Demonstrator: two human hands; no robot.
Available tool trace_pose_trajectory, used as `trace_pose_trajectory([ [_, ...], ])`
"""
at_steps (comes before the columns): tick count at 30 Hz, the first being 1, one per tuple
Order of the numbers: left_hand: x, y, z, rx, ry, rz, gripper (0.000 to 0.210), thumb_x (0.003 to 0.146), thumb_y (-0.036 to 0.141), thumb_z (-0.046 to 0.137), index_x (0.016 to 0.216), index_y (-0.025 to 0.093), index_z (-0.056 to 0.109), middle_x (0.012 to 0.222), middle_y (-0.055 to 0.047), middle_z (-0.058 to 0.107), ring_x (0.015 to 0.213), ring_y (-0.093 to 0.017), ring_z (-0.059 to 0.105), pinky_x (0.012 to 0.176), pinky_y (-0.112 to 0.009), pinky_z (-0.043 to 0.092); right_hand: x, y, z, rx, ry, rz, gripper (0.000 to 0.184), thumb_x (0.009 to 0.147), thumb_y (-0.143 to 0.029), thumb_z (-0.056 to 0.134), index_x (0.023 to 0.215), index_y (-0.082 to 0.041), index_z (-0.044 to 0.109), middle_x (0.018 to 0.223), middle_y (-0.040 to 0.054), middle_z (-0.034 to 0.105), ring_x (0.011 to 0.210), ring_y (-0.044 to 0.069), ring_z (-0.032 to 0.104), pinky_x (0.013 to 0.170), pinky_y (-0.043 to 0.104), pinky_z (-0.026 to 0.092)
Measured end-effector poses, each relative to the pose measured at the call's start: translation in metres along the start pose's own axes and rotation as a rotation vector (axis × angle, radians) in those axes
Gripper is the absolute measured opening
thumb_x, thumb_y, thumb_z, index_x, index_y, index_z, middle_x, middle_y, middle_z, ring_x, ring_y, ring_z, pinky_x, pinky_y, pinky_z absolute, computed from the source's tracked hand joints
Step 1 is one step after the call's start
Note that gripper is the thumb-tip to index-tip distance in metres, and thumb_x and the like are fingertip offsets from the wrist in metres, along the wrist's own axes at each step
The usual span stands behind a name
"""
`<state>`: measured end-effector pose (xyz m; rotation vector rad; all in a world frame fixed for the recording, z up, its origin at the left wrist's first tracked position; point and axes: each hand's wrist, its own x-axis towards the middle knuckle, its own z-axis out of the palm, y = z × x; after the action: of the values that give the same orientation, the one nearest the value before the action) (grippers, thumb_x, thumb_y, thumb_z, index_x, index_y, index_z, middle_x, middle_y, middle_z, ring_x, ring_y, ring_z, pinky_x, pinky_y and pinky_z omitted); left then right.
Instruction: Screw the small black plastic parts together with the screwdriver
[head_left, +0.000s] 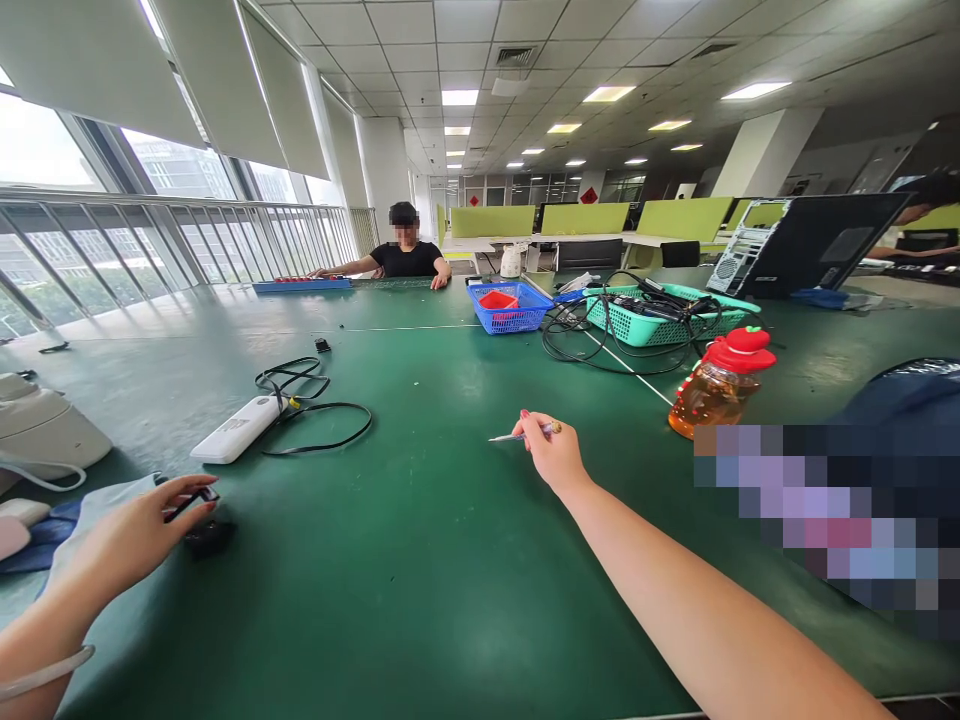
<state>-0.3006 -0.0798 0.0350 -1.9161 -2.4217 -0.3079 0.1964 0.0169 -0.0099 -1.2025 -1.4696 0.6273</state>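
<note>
My right hand [553, 455] is closed round a slim pen-like tool [507, 438] above the middle of the green table. Its thin silvery tip points left and its brownish end shows past my fingers; the exact kind is unclear. At the left, my left hand [139, 530] has thumb and fingers round a small dark object with a shiny edge [196, 500], partly hidden by the fingers. A black lump [210, 540] is just below that object on the table. Behind my left hand lies a white power bank [238, 430] with a black cable [330, 407].
A blue basket [510, 318] and a teal basket [637, 330] with tangled cables stand farther back. A red-capped bottle [709, 400] is at the right. A white appliance [49, 430] and cloth [105, 505] lie left. A person [405, 260] sits across the table.
</note>
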Motion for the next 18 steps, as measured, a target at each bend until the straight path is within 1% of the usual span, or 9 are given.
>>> trace_pose_trajectory([
  [1,-0.002,-0.003,-0.001,-0.024,0.009,-0.018,0.054,0.08,0.054,0.047,0.117,0.018,0.065,0.104,-0.011,0.075,0.095,-0.029,0.07,0.08,-0.036,0.054,0.0,0.0,0.0,-0.002,-0.001,-0.003,0.05,0.089,-0.055,0.044,0.057,-0.02,0.06,0.049,-0.0016,0.043,0.047,0.012,0.04,0.049,0.026,0.032],
  [3,-0.007,-0.012,-0.001,-0.092,0.035,0.001,0.057,0.081,0.053,0.045,0.123,0.017,0.058,0.119,-0.013,0.069,0.112,-0.03,0.063,0.094,-0.039,0.049,0.0,0.001,0.0,-0.002,-0.004,-0.004,0.05,0.089,-0.054,0.044,0.056,-0.02,0.06,0.05,-0.0015,0.043,0.048,0.012,0.04,0.049,0.026,0.031],
  [5,-0.014,-0.021,0.003,-0.14,0.032,0.077,0.059,0.079,0.052,0.045,0.126,0.017,0.055,0.127,-0.013,0.065,0.117,-0.029,0.059,0.1,-0.038,0.046,0.0,0.001,0.0,0.004,-0.007,0.002,0.05,0.088,-0.054,0.044,0.057,-0.02,0.06,0.05,-0.0017,0.042,0.048,0.012,0.04,0.049,0.026,0.031],
  [7,-0.022,-0.025,0.009,-0.124,-0.012,0.143,0.06,0.079,0.053,0.045,0.128,0.02,0.055,0.128,-0.01,0.064,0.116,-0.028,0.06,0.1,-0.037,0.046,0.0,0.0,0.0,0.014,-0.005,0.013,0.05,0.088,-0.055,0.045,0.057,-0.02,0.061,0.049,-0.0019,0.042,0.047,0.012,0.04,0.048,0.026,0.031],
  [10,-0.034,-0.017,0.013,-0.055,-0.055,0.199,0.06,0.081,0.056,0.043,0.13,0.023,0.056,0.125,-0.007,0.066,0.11,-0.029,0.062,0.097,-0.038,0.046,0.0,-0.002,0.001,0.022,-0.002,0.02,0.05,0.086,-0.057,0.046,0.056,-0.02,0.06,0.05,-0.0015,0.043,0.047,0.012,0.041,0.048,0.026,0.03],
  [14,-0.041,0.0,0.011,-0.034,-0.062,0.198,0.063,0.083,0.058,0.038,0.132,0.023,0.055,0.121,-0.006,0.068,0.102,-0.029,0.065,0.093,-0.038,0.048,-0.001,-0.003,0.0,0.021,0.004,0.005,0.05,0.086,-0.057,0.046,0.056,-0.019,0.06,0.049,-0.0009,0.044,0.048,0.012,0.041,0.047,0.026,0.031],
  [18,-0.041,0.007,0.006,-0.027,-0.062,0.221,0.06,0.084,0.056,0.037,0.131,0.024,0.056,0.119,-0.005,0.069,0.099,-0.027,0.066,0.091,-0.036,0.049,-0.002,-0.004,0.0,0.01,0.001,0.008,0.05,0.086,-0.057,0.045,0.056,-0.019,0.06,0.048,-0.0008,0.043,0.047,0.013,0.042,0.047,0.026,0.031],
])
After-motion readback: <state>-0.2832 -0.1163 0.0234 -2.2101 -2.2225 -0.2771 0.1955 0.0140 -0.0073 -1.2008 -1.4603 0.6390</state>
